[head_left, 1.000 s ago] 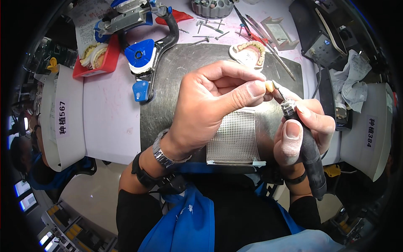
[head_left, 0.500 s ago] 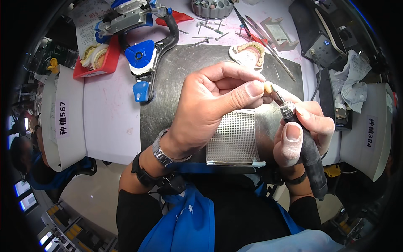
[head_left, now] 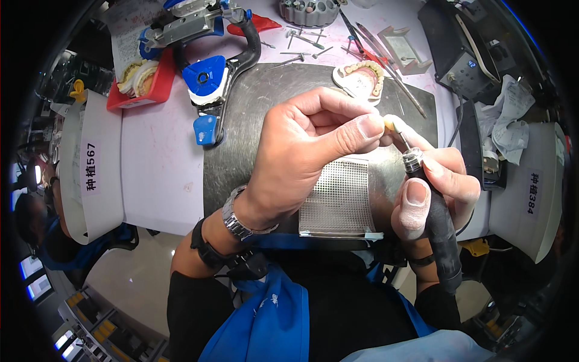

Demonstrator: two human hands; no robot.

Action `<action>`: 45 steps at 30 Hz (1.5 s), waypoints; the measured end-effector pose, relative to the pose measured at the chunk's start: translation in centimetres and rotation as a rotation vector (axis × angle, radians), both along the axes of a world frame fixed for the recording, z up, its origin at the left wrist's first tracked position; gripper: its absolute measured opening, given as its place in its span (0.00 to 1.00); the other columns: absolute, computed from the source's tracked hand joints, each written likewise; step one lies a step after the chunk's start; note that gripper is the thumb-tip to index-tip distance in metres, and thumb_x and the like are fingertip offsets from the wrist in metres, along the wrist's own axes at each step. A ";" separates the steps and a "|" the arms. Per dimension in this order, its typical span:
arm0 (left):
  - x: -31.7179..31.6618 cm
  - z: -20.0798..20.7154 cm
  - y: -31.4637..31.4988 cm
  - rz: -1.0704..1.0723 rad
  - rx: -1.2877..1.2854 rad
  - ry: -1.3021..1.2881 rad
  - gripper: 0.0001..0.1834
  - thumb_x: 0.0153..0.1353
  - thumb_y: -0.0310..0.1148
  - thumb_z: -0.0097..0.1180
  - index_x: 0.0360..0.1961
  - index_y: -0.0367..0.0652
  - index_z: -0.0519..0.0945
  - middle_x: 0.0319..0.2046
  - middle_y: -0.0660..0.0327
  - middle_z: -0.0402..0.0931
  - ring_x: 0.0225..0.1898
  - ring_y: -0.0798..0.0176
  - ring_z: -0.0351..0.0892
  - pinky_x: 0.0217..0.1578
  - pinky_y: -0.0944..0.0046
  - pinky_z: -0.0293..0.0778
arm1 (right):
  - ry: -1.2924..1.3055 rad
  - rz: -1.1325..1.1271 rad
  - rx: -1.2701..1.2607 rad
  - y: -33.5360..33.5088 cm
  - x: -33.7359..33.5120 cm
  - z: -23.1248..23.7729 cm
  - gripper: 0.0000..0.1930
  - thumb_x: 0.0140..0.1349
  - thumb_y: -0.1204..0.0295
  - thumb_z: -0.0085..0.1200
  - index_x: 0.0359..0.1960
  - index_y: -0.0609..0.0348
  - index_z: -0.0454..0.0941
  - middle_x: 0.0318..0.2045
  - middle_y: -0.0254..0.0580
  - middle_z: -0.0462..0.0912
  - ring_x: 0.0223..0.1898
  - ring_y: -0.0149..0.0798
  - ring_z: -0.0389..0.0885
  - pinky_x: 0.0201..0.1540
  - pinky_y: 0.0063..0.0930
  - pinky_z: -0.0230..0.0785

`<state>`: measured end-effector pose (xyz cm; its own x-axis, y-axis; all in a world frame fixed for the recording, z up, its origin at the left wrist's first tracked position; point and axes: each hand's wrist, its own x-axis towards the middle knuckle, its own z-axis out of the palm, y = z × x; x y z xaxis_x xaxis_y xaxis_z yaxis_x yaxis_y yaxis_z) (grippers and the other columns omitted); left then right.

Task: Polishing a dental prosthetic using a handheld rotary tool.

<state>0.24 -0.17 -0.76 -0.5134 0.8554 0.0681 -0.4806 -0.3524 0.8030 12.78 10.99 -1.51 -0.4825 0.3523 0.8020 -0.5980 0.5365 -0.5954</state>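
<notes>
Between the thumb and forefinger of my left hand (head_left: 307, 136) is a small yellowish dental crown (head_left: 389, 123), mostly covered by the fingertips. My right hand (head_left: 440, 187) is wrapped round a black dental handpiece (head_left: 443, 241) with a metal collar. The bur (head_left: 403, 139) at its end points up and left, its tip at or very close to the crown; exact contact is too small to tell. Below the hands lies a perforated metal grille (head_left: 335, 202). Just beyond them a dental model (head_left: 360, 83) with a row of teeth sits on the dark metal plate (head_left: 241, 142).
A blue-and-black articulator (head_left: 205, 77) stands left of the plate, beside a red tray (head_left: 160, 84) holding models. Loose burs (head_left: 304, 41), a grey bur holder (head_left: 309, 12) and a brush-like tool (head_left: 410, 93) lie at the back. A black control box (head_left: 464, 69) stands at the right.
The handpiece's rear end has swung slightly left and its bur sits a little differently against the crown. The whole view has shifted slightly. Both grips stay the same.
</notes>
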 end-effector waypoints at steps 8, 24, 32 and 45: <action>0.1 0.0 -0.1 0.017 -0.024 -0.002 0.06 0.57 0.23 0.55 0.35 0.31 0.73 0.31 0.54 0.78 0.32 0.69 0.77 0.36 0.71 0.74 | 0.073 -0.059 0.009 -0.4 -0.9 -0.3 0.14 0.51 0.75 0.62 0.35 0.68 0.70 0.27 0.54 0.75 0.33 0.45 0.81 0.35 0.28 0.76; 0.2 0.1 -0.1 0.055 -0.024 0.059 0.07 0.55 0.21 0.56 0.35 0.31 0.75 0.31 0.54 0.78 0.33 0.68 0.79 0.38 0.70 0.76 | 0.032 -0.021 0.081 0.1 -0.6 -0.1 0.15 0.51 0.75 0.62 0.36 0.68 0.70 0.28 0.55 0.75 0.35 0.50 0.81 0.37 0.32 0.76; 0.3 0.2 -0.1 0.108 -0.018 0.122 0.07 0.56 0.22 0.57 0.36 0.31 0.75 0.32 0.54 0.78 0.33 0.67 0.79 0.38 0.70 0.76 | 0.027 -0.039 0.057 -0.1 -0.5 0.0 0.15 0.50 0.75 0.63 0.36 0.68 0.70 0.29 0.55 0.76 0.35 0.48 0.81 0.37 0.30 0.76; 0.2 0.3 -0.1 0.176 -0.031 0.208 0.09 0.58 0.24 0.55 0.38 0.30 0.76 0.33 0.53 0.79 0.36 0.66 0.80 0.37 0.71 0.77 | -0.167 -0.059 -0.004 -0.3 0.7 0.9 0.16 0.51 0.78 0.60 0.39 0.66 0.69 0.32 0.55 0.76 0.33 0.35 0.78 0.37 0.24 0.72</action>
<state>0.49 -0.29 -0.46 -0.6319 0.7577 0.1630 -0.2380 -0.3899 0.8896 13.45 10.71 -0.63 -0.5868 0.3874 0.7110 -0.4582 0.5651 -0.6861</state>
